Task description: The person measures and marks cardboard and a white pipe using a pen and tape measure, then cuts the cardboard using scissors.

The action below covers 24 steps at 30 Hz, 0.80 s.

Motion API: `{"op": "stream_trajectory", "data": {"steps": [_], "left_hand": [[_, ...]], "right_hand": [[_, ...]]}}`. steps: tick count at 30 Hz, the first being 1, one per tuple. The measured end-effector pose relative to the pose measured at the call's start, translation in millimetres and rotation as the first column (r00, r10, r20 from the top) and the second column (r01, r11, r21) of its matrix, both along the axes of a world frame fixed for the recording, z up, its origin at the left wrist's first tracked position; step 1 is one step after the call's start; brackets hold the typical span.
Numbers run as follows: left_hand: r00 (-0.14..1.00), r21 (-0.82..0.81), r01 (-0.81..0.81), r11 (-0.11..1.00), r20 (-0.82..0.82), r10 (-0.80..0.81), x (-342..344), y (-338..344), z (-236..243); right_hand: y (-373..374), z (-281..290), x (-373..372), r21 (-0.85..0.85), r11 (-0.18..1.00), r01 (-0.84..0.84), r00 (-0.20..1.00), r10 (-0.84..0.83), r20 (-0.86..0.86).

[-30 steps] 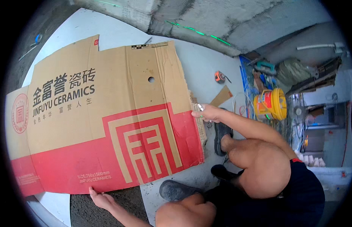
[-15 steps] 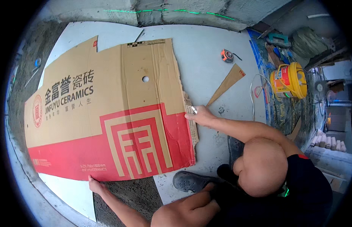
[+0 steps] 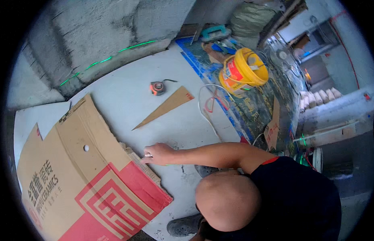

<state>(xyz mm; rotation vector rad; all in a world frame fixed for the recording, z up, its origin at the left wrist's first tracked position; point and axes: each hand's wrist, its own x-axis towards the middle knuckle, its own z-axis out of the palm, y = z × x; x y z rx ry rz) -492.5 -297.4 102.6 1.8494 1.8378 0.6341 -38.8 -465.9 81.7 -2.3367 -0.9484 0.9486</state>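
Observation:
A large cardboard sheet (image 3: 66, 148), tan with red printing and a hole, lies flat at lower left over white boards (image 3: 183, 184), its right edge ragged. My right hand (image 3: 156, 154) pinches that ragged edge, with a small silvery item at the fingers that I cannot make out clearly. My left hand is out of sight. Right of the sheet lie a narrow cardboard triangle (image 3: 162, 107) and a black-and-orange tape measure (image 3: 157, 88). My bare knee (image 3: 227, 201) and grey clog (image 3: 181, 226) are at the bottom.
A concrete wall (image 3: 98, 24) with green laser lines runs along the top left. A yellow bucket (image 3: 253, 70), white cable (image 3: 207, 120), teal-handled tool (image 3: 214, 33), green sack (image 3: 249, 22) and cardboard scrap (image 3: 272, 124) occupy the right, near several stacked pale rolls (image 3: 319, 98).
My view has swung right, so the cardboard now appears further left and rotated. My left hand has left view; my right hand stays at the sheet's ragged edge.

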Motion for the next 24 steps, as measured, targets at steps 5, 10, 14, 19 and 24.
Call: {"op": "stream_trajectory", "data": {"steps": [5,10,14,19,24], "left_hand": [[0.990,-0.167,0.105,0.980,0.112,-0.087,1,-13,21],[0.933,-0.255,0.315,0.914,-0.092,-0.347,58,-13,38],[0.861,-0.269,0.413,0.870,-0.194,-0.469,92,-13,49],[0.805,-0.370,0.479,0.796,-0.178,-0.566,122,-17,55],[0.794,-0.439,0.480,0.760,-0.152,-0.589,129,-13,63]], "right_hand": [[-156,2,69,0.236,0.914,0.330,0.930,-0.358,0.083],[-399,43,147,-0.075,0.626,0.776,0.577,-0.656,0.488],[-454,67,107,-0.326,0.523,0.788,0.614,-0.707,0.351],[-531,45,30,-0.583,0.353,0.732,0.618,-0.704,0.349],[-588,51,-27,-0.652,0.294,0.699,0.649,-0.643,0.406]]}}
